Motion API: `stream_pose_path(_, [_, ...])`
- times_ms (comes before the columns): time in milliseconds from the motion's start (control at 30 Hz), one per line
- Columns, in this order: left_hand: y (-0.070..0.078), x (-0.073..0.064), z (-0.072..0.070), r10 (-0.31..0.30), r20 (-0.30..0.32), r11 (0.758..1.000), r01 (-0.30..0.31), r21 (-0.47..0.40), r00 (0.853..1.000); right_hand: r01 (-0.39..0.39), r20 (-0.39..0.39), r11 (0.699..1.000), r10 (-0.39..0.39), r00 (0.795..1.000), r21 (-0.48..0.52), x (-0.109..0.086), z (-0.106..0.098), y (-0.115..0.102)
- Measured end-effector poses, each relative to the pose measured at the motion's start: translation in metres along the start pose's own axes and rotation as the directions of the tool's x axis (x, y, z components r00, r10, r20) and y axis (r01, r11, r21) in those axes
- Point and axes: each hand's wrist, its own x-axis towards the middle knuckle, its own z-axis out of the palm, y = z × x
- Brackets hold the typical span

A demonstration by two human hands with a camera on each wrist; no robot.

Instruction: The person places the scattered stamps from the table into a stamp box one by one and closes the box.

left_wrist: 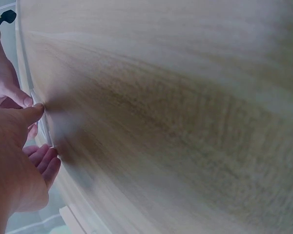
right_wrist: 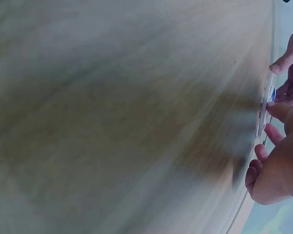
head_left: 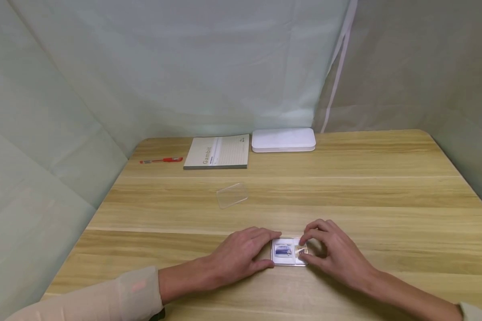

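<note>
Gripping a small flat rectangular clear-and-white case point(head_left: 283, 261) by its left end, the left hand point(head_left: 241, 254) is holding it, while the curled right hand point(head_left: 339, 255) is pinching at its right end; the case is lying on the pale wood-grained bench point(head_left: 385, 191) between them

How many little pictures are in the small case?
2: a blue picture at left and a brownish picture at right, partly hidden by the right hand; more may be hidden.
</note>
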Motion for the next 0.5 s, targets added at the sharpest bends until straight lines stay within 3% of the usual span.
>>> stream_pose_path(500, [-0.0007,0.0000,0.0001,0.007,-0.003,1.000,-0.007,-0.003,1.000,-0.028,-0.006,1.000,0.028,1.000,0.001,-0.0007,0.0000,-0.0006])
